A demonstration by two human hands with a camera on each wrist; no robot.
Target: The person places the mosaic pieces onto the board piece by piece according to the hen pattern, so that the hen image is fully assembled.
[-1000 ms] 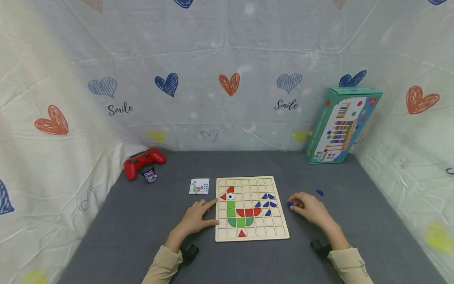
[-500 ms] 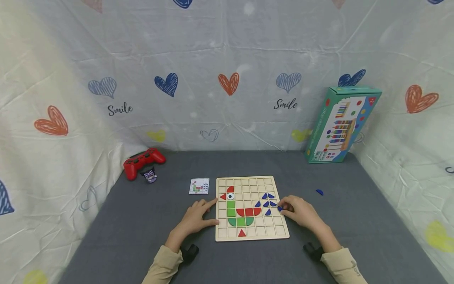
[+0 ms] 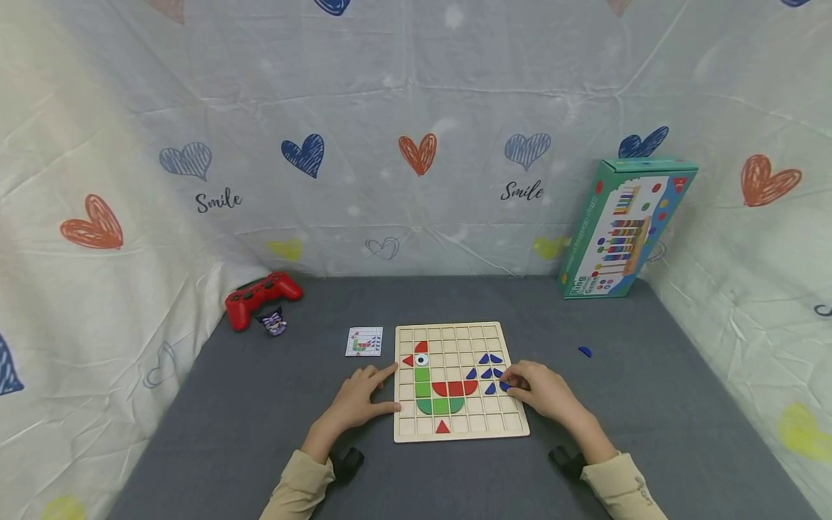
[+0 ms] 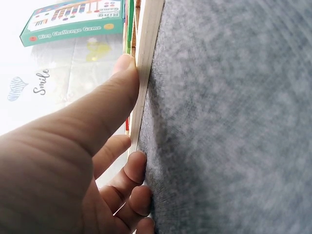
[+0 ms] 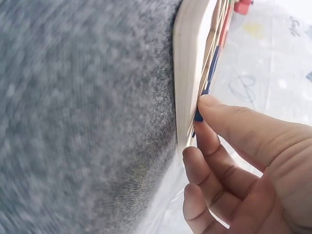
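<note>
A wooden grid board (image 3: 416, 438) lies flat on the dark cloth, bearing red, green and blue pieces and a round eye piece (image 3: 421, 359). Together they form a bird-like figure. At the board's left edge, my left hand (image 3: 356, 397) rests with thumb and index finger extended against the rim; its other fingers bend loosely in the left wrist view. My right hand (image 3: 544, 391) pinches a small blue piece (image 3: 504, 386) between thumb and index finger over the board's right side, beside several blue pieces. Another blue piece (image 3: 585, 352) lies on the cloth to the right.
Left of the board lies a small pattern card (image 3: 364, 341) showing a similar figure. A red game controller (image 3: 263, 297) and a purple-and-black figurine (image 3: 274, 322) sit at the back left. A green game box (image 3: 627, 231) leans at the back right against the heart-printed curtain.
My right hand has moved left from the cloth beside the board to its right-hand squares, carrying the blue piece. My left hand stays at the board's edge.
</note>
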